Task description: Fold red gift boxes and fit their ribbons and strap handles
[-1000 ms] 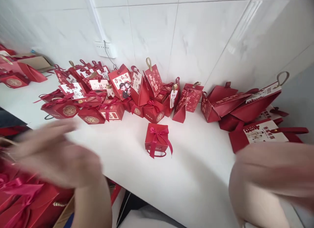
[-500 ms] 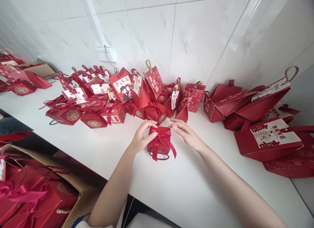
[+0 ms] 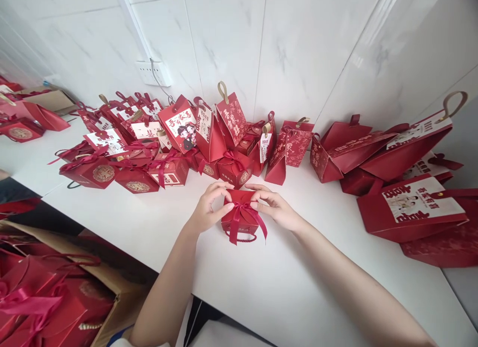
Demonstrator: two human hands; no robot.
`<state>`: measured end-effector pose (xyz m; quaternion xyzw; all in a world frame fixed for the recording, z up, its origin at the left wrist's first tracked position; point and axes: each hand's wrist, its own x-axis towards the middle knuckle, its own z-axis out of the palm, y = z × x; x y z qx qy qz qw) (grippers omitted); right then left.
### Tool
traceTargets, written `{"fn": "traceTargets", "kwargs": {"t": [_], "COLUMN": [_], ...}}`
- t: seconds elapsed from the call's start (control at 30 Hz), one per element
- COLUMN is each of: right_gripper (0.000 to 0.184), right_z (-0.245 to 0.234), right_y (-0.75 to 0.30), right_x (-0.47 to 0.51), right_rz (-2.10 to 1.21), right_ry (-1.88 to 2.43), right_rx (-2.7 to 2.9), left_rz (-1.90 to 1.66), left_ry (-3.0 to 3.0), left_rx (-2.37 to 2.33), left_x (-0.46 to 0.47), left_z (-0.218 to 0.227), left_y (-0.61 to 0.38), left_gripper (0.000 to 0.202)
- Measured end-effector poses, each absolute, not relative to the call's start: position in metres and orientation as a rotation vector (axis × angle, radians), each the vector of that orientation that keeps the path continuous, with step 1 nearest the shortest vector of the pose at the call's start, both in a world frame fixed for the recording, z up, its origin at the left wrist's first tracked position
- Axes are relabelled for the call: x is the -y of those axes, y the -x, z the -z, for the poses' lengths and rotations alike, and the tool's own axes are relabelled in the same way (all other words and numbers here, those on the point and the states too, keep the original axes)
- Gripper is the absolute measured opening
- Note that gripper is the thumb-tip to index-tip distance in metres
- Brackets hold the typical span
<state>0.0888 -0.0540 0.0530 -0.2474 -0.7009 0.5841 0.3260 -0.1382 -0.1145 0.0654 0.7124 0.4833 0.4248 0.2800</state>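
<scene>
A small red gift box (image 3: 242, 227) stands on the white table in front of me, a dark pink ribbon bow (image 3: 242, 207) tied over its lid. Two ribbon tails hang down its near side, beside a red cord handle (image 3: 244, 237). My left hand (image 3: 209, 206) is closed on the left side of the bow, thumb and fingertips pinching near the ribbon loop. From the other side, my right hand (image 3: 275, 207) pinches the bow's right loop between thumb and fingers. The fingertips partly cover the loops.
Several red gift boxes (image 3: 138, 180) with bows and tags crowd the wall side. More red boxes (image 3: 414, 202) are stacked at right. A cardboard carton (image 3: 127, 297) holding red boxes stands lower left, below the table edge. A power socket (image 3: 151, 73) is on the tiled wall.
Both hands have come inward and down, and their fingers have closed on the bow's two sides. The gift box stays in place while the view has shifted slightly.
</scene>
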Motion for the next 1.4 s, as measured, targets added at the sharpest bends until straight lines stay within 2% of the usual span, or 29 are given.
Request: {"fn": "traceTargets", "kwargs": {"t": [0.13,0.2,0.27,0.47,0.7,0.77,0.87,1.1,1.4], "right_gripper": [0.019,0.020,0.022,0.024,0.028,0.030,0.033,0.039,0.029], "right_z": [-0.048,-0.046,-0.045,-0.047,-0.046,-0.045,-0.045,-0.049,-0.059], "right_y": [-0.089,-0.089,-0.088,-0.088,-0.086,-0.085,-0.084,-0.088,-0.099], "right_x": [0.052,0.050,0.050,0.051,0.053,0.053,0.053,0.050,0.047], "right_rz": [-1.604,-1.628,-1.619,-1.582,-1.606,-1.604,-1.608,-1.640,-1.439], "right_ry": [0.644,0.651,0.671,0.679,0.656,0.664,0.689,0.697,0.597], "right_rx": [1.748,1.719,1.705,1.722,1.712,1.705,1.687,1.721,1.948], "left_rz": [-1.305,-1.341,-1.290,-1.148,-1.179,-1.175,-1.108,-0.894,-0.834], "left_ry": [-1.945,-2.011,-2.104,-2.133,-1.949,-1.888,-1.850,-1.914,-1.996], "left_rx": [-1.261,-1.254,-1.311,-1.491,-1.681,-1.721,-1.637,-1.283,-1.191], "left_x": [0.115,0.114,0.114,0.114,0.111,0.111,0.111,0.116,0.115], "left_z": [-0.064,-0.063,-0.063,-0.064,-0.061,-0.059,-0.060,-0.070,-0.073], "left_y": [0.139,0.140,0.140,0.134,0.120,0.119,0.120,0.132,0.135], "left_gripper": [0.022,0.016,0.008,0.010,0.025,0.023,0.018,0.025,0.025]}}
